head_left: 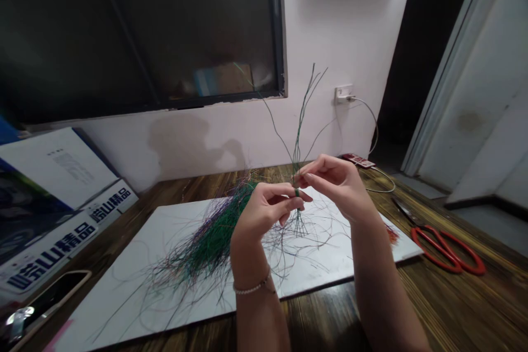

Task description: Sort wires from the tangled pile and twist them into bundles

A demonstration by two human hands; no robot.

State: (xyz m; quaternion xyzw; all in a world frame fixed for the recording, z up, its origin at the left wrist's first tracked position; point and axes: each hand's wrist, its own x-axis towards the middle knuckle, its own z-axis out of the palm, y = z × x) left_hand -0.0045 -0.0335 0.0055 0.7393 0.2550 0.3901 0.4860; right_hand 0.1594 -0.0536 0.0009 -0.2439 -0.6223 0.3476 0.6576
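Observation:
A small bundle of thin green wires (301,121) stands upright between my hands, its long ends spreading apart at the top and its short ends fanning out below. My left hand (270,206) pinches the bundle low down between thumb and fingers. Just above it, my right hand (336,179) has thumb and fingertips closed at the wires; which strand they grip is too small to make out. Under and behind my left hand lies a big loose heap of green and purple wires (218,231), resting on a white board (165,225).
Red-handled scissors (447,250) lie on the wooden table (487,291) right of the board. A phone (53,302) and printed boxes (61,176) are at the left. A white cable (377,126) runs from a wall socket (344,94). Orange-red strands (391,235) lie near the board's right edge.

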